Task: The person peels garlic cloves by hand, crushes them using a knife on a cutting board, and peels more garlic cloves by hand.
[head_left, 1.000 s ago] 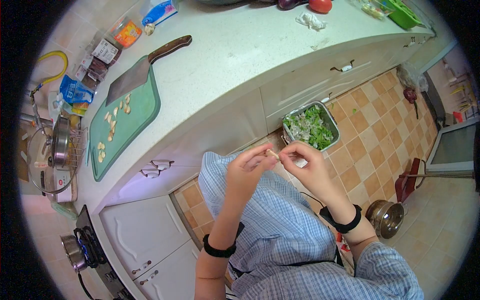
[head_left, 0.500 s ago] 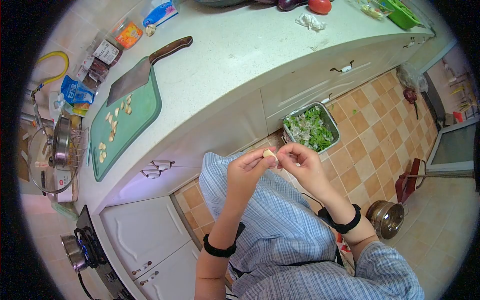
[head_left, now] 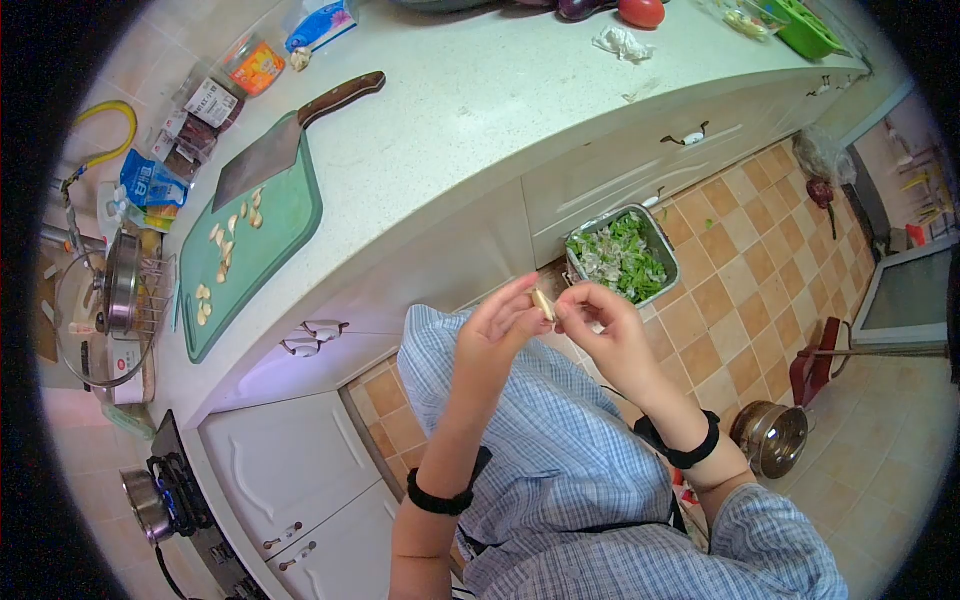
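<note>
A pale garlic clove [head_left: 542,304] is held in front of my body, above the floor by the scrap bin. My left hand [head_left: 498,322] pinches it between thumb and fingers, with some fingertips raised. The closed fingertips of my right hand [head_left: 603,322] grip at the clove's other side; any bit of skin there is too small to make out. On the counter, several garlic cloves [head_left: 228,245] lie on a green cutting board [head_left: 270,250]. A cleaver [head_left: 262,163] with a wooden handle rests across the board's far end.
A bin [head_left: 672,262] of green vegetable scraps stands on the tiled floor against the cabinets. Crumpled tissue [head_left: 621,43] and a tomato [head_left: 641,12] sit on the counter. A pot [head_left: 150,507] is on the stove, and a lidded pot [head_left: 770,440] is at right.
The clove has turned to a steeper angle between my hands. My left fingers have lifted and spread slightly, while my right hand stays almost in place.
</note>
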The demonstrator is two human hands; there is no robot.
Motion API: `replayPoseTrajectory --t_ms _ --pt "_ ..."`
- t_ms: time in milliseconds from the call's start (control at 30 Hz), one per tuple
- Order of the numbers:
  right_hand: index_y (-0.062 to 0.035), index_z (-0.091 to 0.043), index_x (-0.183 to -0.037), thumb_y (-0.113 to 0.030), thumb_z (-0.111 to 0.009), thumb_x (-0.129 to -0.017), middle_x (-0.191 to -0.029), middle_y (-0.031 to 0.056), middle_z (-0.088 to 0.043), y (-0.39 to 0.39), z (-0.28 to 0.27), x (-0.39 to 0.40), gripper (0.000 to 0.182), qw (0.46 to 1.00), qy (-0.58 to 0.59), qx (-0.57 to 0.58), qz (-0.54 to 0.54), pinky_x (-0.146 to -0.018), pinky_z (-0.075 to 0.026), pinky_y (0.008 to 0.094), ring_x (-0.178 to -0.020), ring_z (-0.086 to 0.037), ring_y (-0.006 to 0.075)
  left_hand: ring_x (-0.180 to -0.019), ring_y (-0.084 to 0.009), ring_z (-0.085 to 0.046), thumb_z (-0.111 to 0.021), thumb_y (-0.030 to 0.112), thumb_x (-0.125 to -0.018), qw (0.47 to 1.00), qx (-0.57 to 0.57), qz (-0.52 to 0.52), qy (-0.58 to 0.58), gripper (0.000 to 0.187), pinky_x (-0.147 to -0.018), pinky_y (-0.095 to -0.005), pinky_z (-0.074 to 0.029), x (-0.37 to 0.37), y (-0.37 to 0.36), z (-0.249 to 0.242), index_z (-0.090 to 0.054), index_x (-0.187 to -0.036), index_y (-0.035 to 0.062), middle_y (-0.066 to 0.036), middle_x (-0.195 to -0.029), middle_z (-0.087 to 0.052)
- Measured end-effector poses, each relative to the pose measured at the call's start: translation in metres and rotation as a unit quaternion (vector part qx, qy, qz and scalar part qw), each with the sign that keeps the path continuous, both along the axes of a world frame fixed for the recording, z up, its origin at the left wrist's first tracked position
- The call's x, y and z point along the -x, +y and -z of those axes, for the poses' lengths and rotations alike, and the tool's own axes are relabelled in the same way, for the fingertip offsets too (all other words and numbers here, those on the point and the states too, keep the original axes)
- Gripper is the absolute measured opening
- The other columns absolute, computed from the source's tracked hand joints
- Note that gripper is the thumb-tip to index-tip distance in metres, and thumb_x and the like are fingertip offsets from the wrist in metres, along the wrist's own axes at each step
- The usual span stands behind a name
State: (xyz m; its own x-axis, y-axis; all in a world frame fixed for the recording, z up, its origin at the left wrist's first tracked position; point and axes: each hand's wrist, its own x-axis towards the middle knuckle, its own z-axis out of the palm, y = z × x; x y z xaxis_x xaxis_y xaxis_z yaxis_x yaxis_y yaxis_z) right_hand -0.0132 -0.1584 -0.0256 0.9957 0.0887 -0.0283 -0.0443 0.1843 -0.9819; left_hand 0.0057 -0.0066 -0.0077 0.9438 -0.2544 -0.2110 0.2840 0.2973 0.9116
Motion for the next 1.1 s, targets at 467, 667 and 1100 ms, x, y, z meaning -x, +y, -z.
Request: replayPoseTrajectory --t_ms 467,667,1100 --pt "0.0027 -0.055 -0.096 -0.013 -0.052 -0.09 -0.087 0.0071 -0.061 -0.003 0.0 -0.001 0.017 0.995 0.046 -0.082 -0.014 -0.069 -0.049 0.0233 -0.077 -0.059 0.0106 -0.092 -0.0162 -0.059 -0.056 -0.002 -0.083 0.999 -0.03 0.027 -0.018 0.032 -0.082 -0.0275 -0.047 0.002 0.001 -0.005 -0.05 -0.114 -0.0088 -0.013 -0.1 -0.06" --pt "0.0026 -0.056 -0.095 -0.016 -0.05 -0.091 -0.08 0.0051 -0.059 -0.004 -0.006 -0.004 0.019 0.989 0.08 -0.123 -0.016 -0.07 -0.048 0.0241 -0.072 -0.058 0.0117 -0.093 -0.0178 -0.06 -0.055 0.0 -0.084 0.999 -0.006 0.035 -0.006 0.033 -0.084 -0.0295 -0.048 0.001 0.002 -0.002 -0.05 -0.116 -0.0085 -0.013 -0.103 -0.06" --pt "0.0007 -0.057 -0.094 -0.014 -0.054 -0.089 -0.081 0.0036 -0.059 -0.017 -0.002 -0.007 0.016 0.993 0.064 -0.068 0.068 -0.07 -0.048 0.0235 -0.075 -0.059 0.0105 -0.084 -0.013 -0.056 -0.053 0.014 -0.089 0.999 -0.008 0.042 0.019 0.036 -0.079 -0.0264 -0.046 0.001 0.005 -0.004 -0.048 -0.12 -0.0043 -0.011 -0.1 -0.061"
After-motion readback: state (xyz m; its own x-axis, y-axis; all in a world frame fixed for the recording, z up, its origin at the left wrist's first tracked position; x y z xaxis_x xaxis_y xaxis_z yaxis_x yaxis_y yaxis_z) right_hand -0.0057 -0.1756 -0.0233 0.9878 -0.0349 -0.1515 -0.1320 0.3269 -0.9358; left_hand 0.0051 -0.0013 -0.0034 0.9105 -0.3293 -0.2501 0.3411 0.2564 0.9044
